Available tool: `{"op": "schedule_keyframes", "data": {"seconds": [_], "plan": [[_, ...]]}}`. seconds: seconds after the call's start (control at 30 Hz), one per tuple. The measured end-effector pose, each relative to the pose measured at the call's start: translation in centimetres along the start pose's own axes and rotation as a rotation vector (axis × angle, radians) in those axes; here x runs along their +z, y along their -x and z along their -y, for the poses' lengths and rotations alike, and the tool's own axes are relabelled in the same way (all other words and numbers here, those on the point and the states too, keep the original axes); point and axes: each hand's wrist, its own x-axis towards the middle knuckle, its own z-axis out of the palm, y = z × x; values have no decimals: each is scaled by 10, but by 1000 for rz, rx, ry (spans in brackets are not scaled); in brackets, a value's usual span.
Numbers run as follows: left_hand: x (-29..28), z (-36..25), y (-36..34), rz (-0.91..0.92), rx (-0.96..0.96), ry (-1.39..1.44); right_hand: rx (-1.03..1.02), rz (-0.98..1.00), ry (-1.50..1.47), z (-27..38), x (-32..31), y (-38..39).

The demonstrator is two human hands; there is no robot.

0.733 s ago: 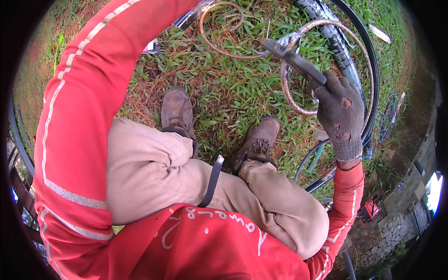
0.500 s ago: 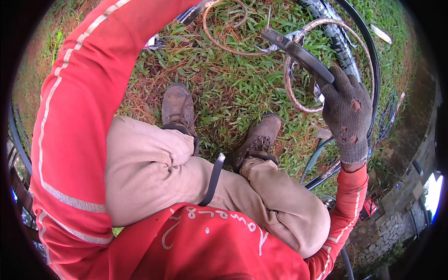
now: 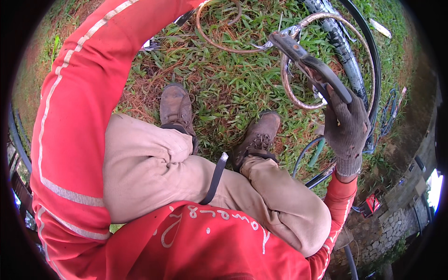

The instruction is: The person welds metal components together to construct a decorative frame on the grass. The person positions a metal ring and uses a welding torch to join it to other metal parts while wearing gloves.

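My right hand point(image 3: 346, 123), in a worn grey knitted glove with holes, is closed around the handles of dark pliers point(image 3: 313, 65). The pliers' head points up and left, over bare copper-coloured cable point(image 3: 285, 84) bent into loops. Scraps of silvery foil point(image 3: 293, 31) cling to the cable near the pliers' head; whether the jaws touch it, I cannot tell. My left arm point(image 3: 70, 116), in a red sleeve, reaches up past the top edge, so the left hand is out of sight. A second loop of the copper-coloured cable point(image 3: 201, 31) lies near that sleeve's end.
A thick, dark cable with peeling silvery covering point(image 3: 347, 60) and a black cable point(image 3: 377, 56) run along the right. Blue cords point(image 3: 386, 116) lie beyond my right hand. My boots point(image 3: 176, 105) stand on grass point(image 3: 214, 88). A stone wall point(image 3: 387, 233) is at lower right.
My right hand has shifted slightly down and turned with the pliers, whose two handles now show apart. The left sleeve stays at the top, with its hand out of frame.
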Motion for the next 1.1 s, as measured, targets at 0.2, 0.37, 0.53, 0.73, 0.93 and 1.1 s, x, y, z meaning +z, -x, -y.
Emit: {"op": "schedule_keyframes", "data": {"seconds": [0.2,0.37,0.53,0.73,0.93,1.1], "plan": [[23,-23,32,473,-39,-429,555,-31,-499,14,17,114],[59,-12,25,620,-76,-430,551,-200,-617,35,66,155],[71,-13,19,706,-18,-585,516,-130,-580,41,72,145],[80,-7,17,621,199,-765,529,-86,-579,40,74,133],[76,-13,21,701,242,-816,471,-96,-543,41,77,124],[55,-39,42,703,121,-655,486,-67,-475,43,76,121]]}}
